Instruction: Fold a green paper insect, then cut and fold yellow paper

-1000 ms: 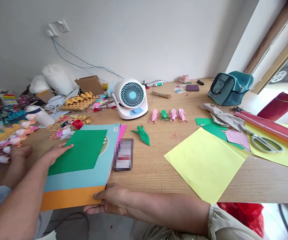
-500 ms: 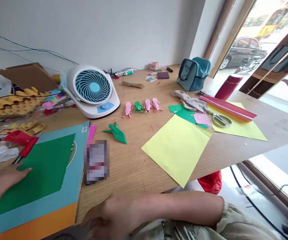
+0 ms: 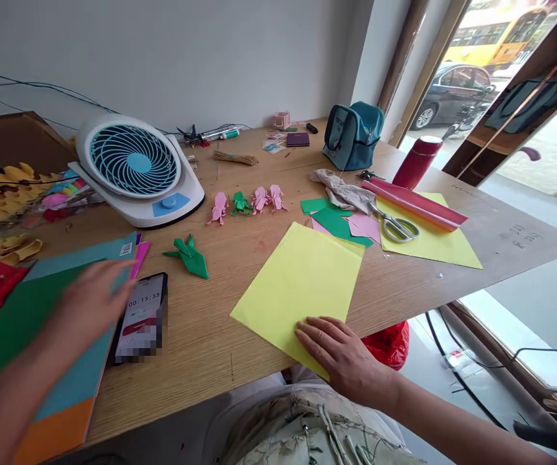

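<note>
1. A wooden table point(image 3: 205, 339) spreads beneath scattered papercraft; directions here are read with 12 o'clock at its far side.

2. At the left, a blue folder point(image 3: 79, 374) bears a green sheet point(image 3: 21, 320), both partly cut off by the picture's edge.

3. A yellow sheet point(image 3: 290, 294) lies flat at the table's near edge. Seen at a slant, it looks close to square, with no clear long axis; its corners point roughly to 12, 2, 5 and 9 o'clock.

4. The right hand point(image 3: 346, 355), the nearer of the two, rests its fingers on the 5 o'clock corner, so most of the paper extends toward its 10 to 11 o'clock. Its thumb is hidden; whether it pinches the edge cannot be told.

5. The left hand point(image 3: 91, 307), blurred, spreads its fingers over the folder, well apart from its partner; contact is unclear. The yellow paper lies at its 3 o'clock, beyond a phone point(image 3: 137, 323) just beside the fingertips.

6. Scissors point(image 3: 398, 226) lie at the yellow sheet's 2 o'clock.

7. Smaller, a green paper bird point(image 3: 193, 258) sits at its 10 o'clock.
</note>
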`<action>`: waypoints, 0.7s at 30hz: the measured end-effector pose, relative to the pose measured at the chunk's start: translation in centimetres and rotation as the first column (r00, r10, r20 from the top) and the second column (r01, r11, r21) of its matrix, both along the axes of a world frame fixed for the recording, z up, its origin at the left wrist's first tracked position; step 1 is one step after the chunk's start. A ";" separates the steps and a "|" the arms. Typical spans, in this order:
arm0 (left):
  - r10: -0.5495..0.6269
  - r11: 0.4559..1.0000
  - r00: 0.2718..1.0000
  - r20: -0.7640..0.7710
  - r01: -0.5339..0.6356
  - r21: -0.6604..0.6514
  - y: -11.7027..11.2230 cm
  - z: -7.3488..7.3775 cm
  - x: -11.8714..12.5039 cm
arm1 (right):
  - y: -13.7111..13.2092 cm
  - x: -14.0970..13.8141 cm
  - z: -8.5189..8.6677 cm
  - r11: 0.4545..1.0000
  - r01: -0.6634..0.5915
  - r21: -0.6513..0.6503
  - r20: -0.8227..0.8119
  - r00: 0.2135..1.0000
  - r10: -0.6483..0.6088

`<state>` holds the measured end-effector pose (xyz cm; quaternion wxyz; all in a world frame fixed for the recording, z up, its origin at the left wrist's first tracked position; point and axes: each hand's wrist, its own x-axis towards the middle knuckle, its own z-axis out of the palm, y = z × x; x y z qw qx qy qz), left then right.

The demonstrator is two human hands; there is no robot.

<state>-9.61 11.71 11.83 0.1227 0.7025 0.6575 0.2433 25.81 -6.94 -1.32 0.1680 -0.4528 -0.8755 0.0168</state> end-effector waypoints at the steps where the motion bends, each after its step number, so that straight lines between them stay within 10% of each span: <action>1: -0.126 0.991 0.990 0.071 0.128 -0.027 0.3 -1.7 2.6 | 0.0 0.4 -0.2 0.999 -0.043 0.026 -0.026 0.999 0.044; 4: -0.411 0.889 0.838 0.359 0.455 -0.044 -0.1 -5.8 9.6 | 0.1 1.7 0.0 0.980 -0.189 0.064 -0.097 0.976 0.194; 8: -0.551 0.764 0.622 0.556 0.644 0.037 -0.3 -7.8 14.1 | 1.6 3.7 0.9 0.984 -0.147 0.102 -0.146 0.976 0.161; 16: -0.653 0.651 0.619 0.436 0.753 -0.094 1.9 -9.2 12.0 | 7.5 6.5 2.6 0.985 -0.163 -0.061 -0.503 0.857 0.111; 21: -0.637 0.624 0.597 0.487 0.771 -0.128 1.7 -9.8 10.0 | 9.5 7.5 2.7 0.918 0.040 -0.395 -0.590 0.754 -0.287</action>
